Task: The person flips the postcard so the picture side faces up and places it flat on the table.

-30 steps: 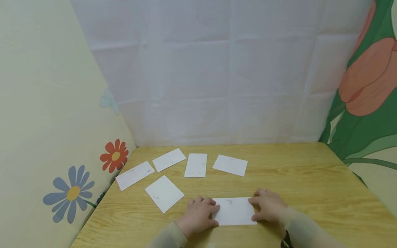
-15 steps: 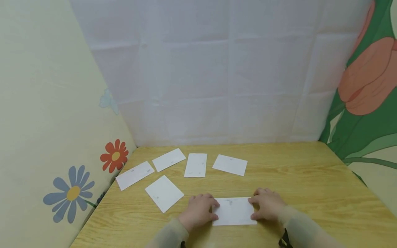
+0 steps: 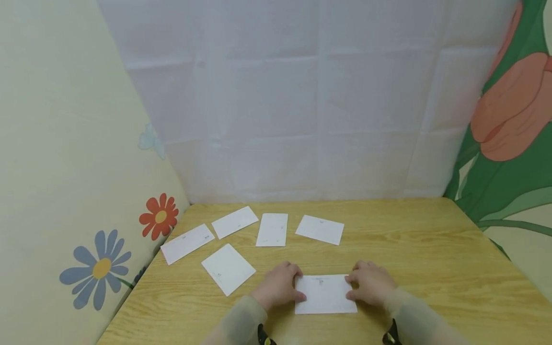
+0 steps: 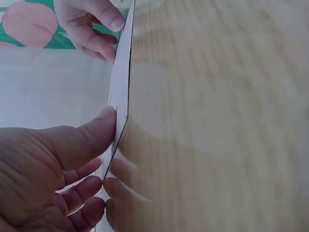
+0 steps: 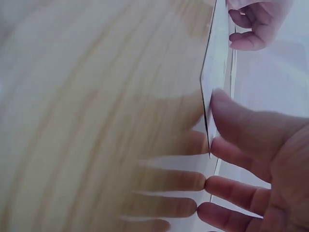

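A white rectangular paper card [image 3: 326,294] with a small grey print near its top edge lies flat on the near part of the wooden table, between both hands. My left hand [image 3: 280,285] is at its left side. In the left wrist view the left thumb [image 4: 94,133] rests on the card, while the bent fingers touch the tabletop past the edge. At the opposite side is my right hand [image 3: 372,283], index finger and thumb touching the card's right edge. The right wrist view shows the right thumb [image 5: 241,116] on the card and the other fingertips down on the table.
Several more white cards lie loose behind: one turned diamond-wise [image 3: 228,269], a long one [image 3: 187,244] at the left edge, a slanted one [image 3: 235,222], an upright one [image 3: 272,230] and one at back centre [image 3: 319,229]. A white cloth [image 3: 319,120] hangs behind the table.
My left hand has shifted forward along the card's left side, its fingers now near the upper left corner. The right hand has barely moved and the card stays in place.
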`<control>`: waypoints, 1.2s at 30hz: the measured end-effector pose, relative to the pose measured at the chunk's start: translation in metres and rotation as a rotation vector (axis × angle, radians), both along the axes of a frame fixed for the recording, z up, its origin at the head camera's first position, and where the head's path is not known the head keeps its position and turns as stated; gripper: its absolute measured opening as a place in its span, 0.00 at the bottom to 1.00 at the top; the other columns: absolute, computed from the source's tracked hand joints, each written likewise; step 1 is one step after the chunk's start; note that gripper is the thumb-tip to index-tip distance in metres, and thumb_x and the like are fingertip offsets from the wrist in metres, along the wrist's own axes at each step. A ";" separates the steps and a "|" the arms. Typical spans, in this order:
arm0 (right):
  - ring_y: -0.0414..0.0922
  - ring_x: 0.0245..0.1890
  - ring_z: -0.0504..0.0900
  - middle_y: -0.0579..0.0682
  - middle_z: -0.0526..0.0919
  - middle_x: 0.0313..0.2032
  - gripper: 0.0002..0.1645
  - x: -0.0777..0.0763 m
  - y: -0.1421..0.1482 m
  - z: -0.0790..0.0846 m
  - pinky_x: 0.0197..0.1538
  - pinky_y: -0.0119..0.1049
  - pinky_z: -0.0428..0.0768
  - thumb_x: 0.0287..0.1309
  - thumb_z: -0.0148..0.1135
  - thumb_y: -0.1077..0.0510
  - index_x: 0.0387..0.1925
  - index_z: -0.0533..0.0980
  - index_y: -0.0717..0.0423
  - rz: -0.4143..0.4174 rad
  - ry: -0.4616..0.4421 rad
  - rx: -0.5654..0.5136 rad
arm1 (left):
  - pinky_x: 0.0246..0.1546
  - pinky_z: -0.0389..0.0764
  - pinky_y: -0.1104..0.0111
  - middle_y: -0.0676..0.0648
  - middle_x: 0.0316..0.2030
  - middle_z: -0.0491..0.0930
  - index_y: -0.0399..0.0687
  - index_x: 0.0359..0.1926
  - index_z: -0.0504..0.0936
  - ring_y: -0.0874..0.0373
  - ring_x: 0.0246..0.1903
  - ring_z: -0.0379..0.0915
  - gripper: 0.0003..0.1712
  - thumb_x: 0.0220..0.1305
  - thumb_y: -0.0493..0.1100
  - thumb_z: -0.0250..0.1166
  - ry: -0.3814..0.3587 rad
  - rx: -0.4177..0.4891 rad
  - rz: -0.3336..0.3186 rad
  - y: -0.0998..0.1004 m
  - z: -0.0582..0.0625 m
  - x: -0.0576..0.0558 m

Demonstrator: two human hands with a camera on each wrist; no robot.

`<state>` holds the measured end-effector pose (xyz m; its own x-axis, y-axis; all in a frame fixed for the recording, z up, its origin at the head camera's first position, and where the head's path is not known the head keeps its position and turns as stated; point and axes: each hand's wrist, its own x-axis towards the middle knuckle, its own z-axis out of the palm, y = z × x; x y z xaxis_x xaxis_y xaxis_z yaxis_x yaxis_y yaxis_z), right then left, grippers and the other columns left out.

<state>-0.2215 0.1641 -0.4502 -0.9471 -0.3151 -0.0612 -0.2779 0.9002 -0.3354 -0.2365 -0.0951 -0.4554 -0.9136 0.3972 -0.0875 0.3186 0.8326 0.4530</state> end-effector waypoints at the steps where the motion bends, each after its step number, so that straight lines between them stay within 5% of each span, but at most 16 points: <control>1: 0.52 0.46 0.75 0.50 0.77 0.44 0.22 -0.001 0.000 -0.001 0.51 0.55 0.72 0.41 0.76 0.48 0.40 0.84 0.49 -0.010 -0.004 -0.017 | 0.52 0.70 0.50 0.47 0.46 0.74 0.48 0.44 0.79 0.51 0.45 0.71 0.26 0.46 0.53 0.77 -0.017 0.011 0.010 0.001 0.000 -0.001; 8: 0.51 0.44 0.76 0.48 0.76 0.39 0.21 -0.015 -0.002 -0.004 0.51 0.53 0.73 0.38 0.79 0.53 0.37 0.80 0.50 -0.032 -0.048 -0.094 | 0.47 0.72 0.54 0.48 0.42 0.72 0.48 0.43 0.78 0.53 0.39 0.68 0.27 0.43 0.50 0.79 -0.085 0.012 0.043 0.004 0.000 -0.008; 17: 0.55 0.48 0.74 0.54 0.75 0.43 0.24 -0.022 -0.007 0.001 0.56 0.55 0.70 0.37 0.80 0.58 0.39 0.78 0.55 -0.031 -0.133 -0.131 | 0.45 0.71 0.54 0.50 0.39 0.72 0.48 0.41 0.77 0.55 0.37 0.67 0.28 0.42 0.52 0.80 -0.068 -0.064 0.036 0.006 -0.001 -0.014; 24: 0.55 0.49 0.72 0.54 0.74 0.45 0.23 -0.024 -0.009 0.004 0.57 0.55 0.69 0.38 0.79 0.61 0.38 0.76 0.54 -0.080 -0.223 -0.163 | 0.46 0.70 0.51 0.50 0.37 0.71 0.48 0.39 0.76 0.53 0.37 0.66 0.27 0.41 0.51 0.80 -0.081 -0.052 0.044 0.007 0.004 -0.012; 36: 0.53 0.46 0.71 0.53 0.73 0.43 0.23 -0.023 -0.010 0.007 0.55 0.53 0.70 0.38 0.79 0.63 0.37 0.75 0.55 -0.074 -0.234 -0.186 | 0.49 0.70 0.51 0.48 0.42 0.71 0.47 0.44 0.77 0.52 0.43 0.68 0.29 0.42 0.51 0.80 -0.095 -0.056 0.037 0.008 0.003 -0.014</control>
